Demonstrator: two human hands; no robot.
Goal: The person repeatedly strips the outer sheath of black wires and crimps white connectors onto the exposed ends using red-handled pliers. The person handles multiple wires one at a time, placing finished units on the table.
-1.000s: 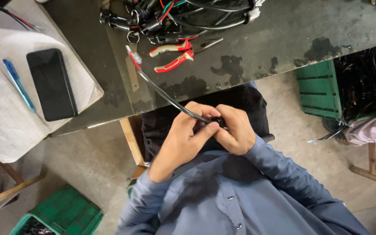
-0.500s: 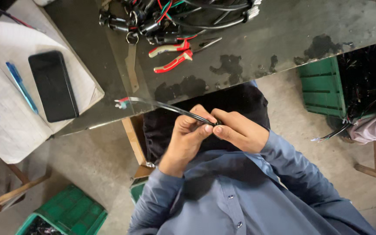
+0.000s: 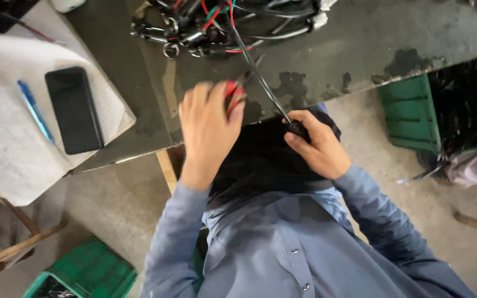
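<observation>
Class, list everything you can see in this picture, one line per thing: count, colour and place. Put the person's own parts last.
Table: one, dark, worn top, across the upper picture.
Wire bundle: one tangle, black with red and green strands, top centre of the table.
Cable: one, black, running from the bundle to the right hand.
Pliers: one, red handles, blurred, under the left hand.
Phone: one, black, on the paper at left.
Pen: one, blue, left of the phone.
Paper: white sheets, left table end.
Crates: three, green, right and lower left on the floor.
Shirt: one, blue, buttoned.
Left hand: on the pliers.
Right hand: grip closed on the cable.
</observation>
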